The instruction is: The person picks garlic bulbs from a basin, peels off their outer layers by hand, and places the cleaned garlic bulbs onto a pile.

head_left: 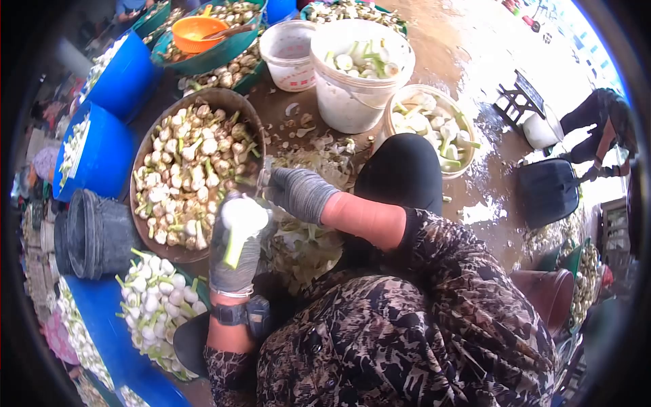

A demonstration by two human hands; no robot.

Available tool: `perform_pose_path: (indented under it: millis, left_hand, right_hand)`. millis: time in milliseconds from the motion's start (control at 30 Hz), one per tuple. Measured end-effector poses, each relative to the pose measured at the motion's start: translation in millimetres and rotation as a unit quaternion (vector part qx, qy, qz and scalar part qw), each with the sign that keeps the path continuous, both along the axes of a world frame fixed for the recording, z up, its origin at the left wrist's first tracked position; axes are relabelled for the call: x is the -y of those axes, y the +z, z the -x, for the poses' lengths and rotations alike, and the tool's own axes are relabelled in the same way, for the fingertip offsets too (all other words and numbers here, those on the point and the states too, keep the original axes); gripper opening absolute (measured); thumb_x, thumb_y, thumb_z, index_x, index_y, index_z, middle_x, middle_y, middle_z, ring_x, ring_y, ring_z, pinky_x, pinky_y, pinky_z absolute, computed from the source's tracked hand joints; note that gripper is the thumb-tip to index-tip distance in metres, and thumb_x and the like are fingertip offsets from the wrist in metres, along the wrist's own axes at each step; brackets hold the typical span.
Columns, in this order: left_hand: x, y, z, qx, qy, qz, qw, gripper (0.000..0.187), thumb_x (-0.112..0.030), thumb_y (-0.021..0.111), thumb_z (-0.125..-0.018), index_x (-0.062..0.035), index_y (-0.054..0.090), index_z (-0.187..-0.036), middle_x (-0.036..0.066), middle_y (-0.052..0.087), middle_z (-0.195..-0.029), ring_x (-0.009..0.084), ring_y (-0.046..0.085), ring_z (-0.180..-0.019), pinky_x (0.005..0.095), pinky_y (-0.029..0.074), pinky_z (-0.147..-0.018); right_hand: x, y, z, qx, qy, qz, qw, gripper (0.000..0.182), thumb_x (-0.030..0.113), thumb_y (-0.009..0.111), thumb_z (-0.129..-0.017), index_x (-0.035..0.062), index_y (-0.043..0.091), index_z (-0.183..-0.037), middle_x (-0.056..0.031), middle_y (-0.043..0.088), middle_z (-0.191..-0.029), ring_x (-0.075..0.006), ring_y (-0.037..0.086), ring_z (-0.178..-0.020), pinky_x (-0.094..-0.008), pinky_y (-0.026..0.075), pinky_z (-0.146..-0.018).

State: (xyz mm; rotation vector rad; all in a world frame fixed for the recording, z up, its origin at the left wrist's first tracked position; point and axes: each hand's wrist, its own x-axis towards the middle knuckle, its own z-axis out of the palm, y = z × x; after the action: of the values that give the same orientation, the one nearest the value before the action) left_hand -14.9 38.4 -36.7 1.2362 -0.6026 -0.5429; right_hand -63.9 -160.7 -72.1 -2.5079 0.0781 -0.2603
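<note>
My left hand, in a grey glove, is closed on a peeled white bulb with a short green stem pointing down. To its right, my right hand, also gloved, has its fingers curled round something thin that I cannot make out. Both hands are over the right edge of a wide round tub filled with unpeeled bulbs. Loose peelings lie below my hands, between my legs.
White buckets with peeled bulbs stand ahead and right. Blue tubs, a dark bucket and a heap of white bulbs are at left. An orange bowl sits top left. Another person is at far right.
</note>
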Motion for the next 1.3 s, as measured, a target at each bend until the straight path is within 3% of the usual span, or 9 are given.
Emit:
perform_pose_path:
  millis: [67,167,233,567,833,933,1100,1167,1300]
  left_hand:
    - [0.9,22.6,2.7,-0.096,-0.038,0.087,0.991,0.063,-0.039,0.065,-0.089,-0.0012,0.045,-0.135,0.014,0.057,-0.124,0.0257,0.058,-0.112,0.0396,0.046,-0.100]
    - [6.8,29.8,1.0,0.113,-0.089,-0.075,0.987,0.080,-0.045,0.070,-0.084,-0.0027,0.037,-0.143,0.012,0.048,-0.138,0.0248,0.051,-0.122,0.0396,0.043,-0.102]
    - [18.7,33.9,12.1,0.139,-0.093,-0.102,0.981,0.083,-0.048,0.070,-0.082,-0.0013,0.037,-0.142,0.012,0.048,-0.138,0.0243,0.051,-0.122,0.0385,0.043,-0.102]
    - [-1.1,-10.7,-15.1,-0.087,0.062,-0.061,0.992,0.036,-0.009,0.058,-0.094,0.0002,0.053,-0.129,0.010,0.063,-0.118,0.0196,0.061,-0.109,0.0346,0.051,-0.094]
    - [-7.5,-18.1,-18.0,-0.078,0.013,-0.127,0.989,0.034,-0.005,0.057,-0.094,-0.0002,0.054,-0.128,0.007,0.062,-0.121,0.0147,0.057,-0.113,0.0278,0.046,-0.099]
    - [-6.7,-12.4,-15.4,-0.136,0.019,-0.066,0.988,0.033,-0.005,0.055,-0.095,0.0002,0.054,-0.128,0.007,0.061,-0.122,0.0143,0.057,-0.112,0.0281,0.045,-0.099]
    - [-20.2,-5.4,-32.3,-0.038,0.047,-0.127,0.990,0.033,-0.006,0.053,-0.096,-0.0013,0.053,-0.129,0.006,0.061,-0.120,0.0134,0.057,-0.108,0.0289,0.045,-0.097]
    - [-27.3,-4.6,-37.8,-0.094,0.058,-0.105,0.988,0.034,-0.008,0.055,-0.096,-0.0018,0.053,-0.129,0.006,0.061,-0.118,0.0129,0.056,-0.108,0.0288,0.046,-0.095]
    - [-44.0,-17.9,-54.8,-0.120,0.079,-0.138,0.980,0.035,-0.010,0.057,-0.095,-0.0024,0.053,-0.129,0.005,0.060,-0.119,0.0117,0.054,-0.111,0.0289,0.045,-0.096]
  right_hand:
    - [1.3,38.0,21.6,-0.147,-0.063,-0.359,0.919,0.047,0.045,0.059,-0.092,0.0073,0.055,-0.120,-0.0127,0.063,-0.106,-0.0263,0.064,-0.087,-0.0436,0.053,-0.073]
    - [-6.5,51.9,33.7,-0.219,0.021,-0.835,0.505,0.057,0.057,0.056,-0.090,0.0118,0.053,-0.125,-0.0128,0.064,-0.105,-0.0216,0.065,-0.079,-0.0393,0.058,-0.061]
    - [-11.6,43.3,33.5,-0.114,0.104,-0.748,0.645,0.050,0.051,0.059,-0.090,0.0099,0.058,-0.118,-0.0093,0.066,-0.091,-0.0177,0.065,-0.070,-0.0332,0.056,-0.054]
    - [204.4,123.7,102.1,0.185,-0.396,-0.448,0.780,0.040,0.041,0.062,-0.089,0.0067,0.060,-0.111,-0.0111,0.064,-0.091,-0.0239,0.064,-0.072,-0.0370,0.053,-0.051]
    - [320.3,120.8,20.1,-0.019,-0.496,-0.228,0.838,0.076,0.062,0.064,-0.080,0.0134,0.049,-0.136,-0.0088,0.057,-0.126,-0.0217,0.055,-0.108,-0.0396,0.047,-0.084]
    - [336.7,96.8,-63.7,-0.001,-0.253,-0.123,0.960,0.052,0.045,0.060,-0.090,0.0139,0.055,-0.131,-0.0042,0.059,-0.125,-0.0170,0.057,-0.107,-0.0362,0.046,-0.083]
    - [157.8,44.9,-190.8,-0.253,0.089,-0.289,0.919,0.029,0.024,0.052,-0.098,0.0127,0.057,-0.124,0.0009,0.063,-0.114,-0.0108,0.058,-0.105,-0.0315,0.047,-0.094]
    - [76.5,19.9,-225.6,-0.351,0.091,0.001,0.932,0.028,0.017,0.046,-0.100,0.0069,0.056,-0.124,-0.0031,0.062,-0.116,-0.0153,0.057,-0.111,-0.0275,0.045,-0.097]
    - [41.5,-99.4,-294.0,-0.265,0.117,0.032,0.957,0.034,0.029,0.053,-0.096,0.0050,0.060,-0.119,-0.0111,0.065,-0.112,-0.0238,0.061,-0.105,-0.0313,0.046,-0.093]
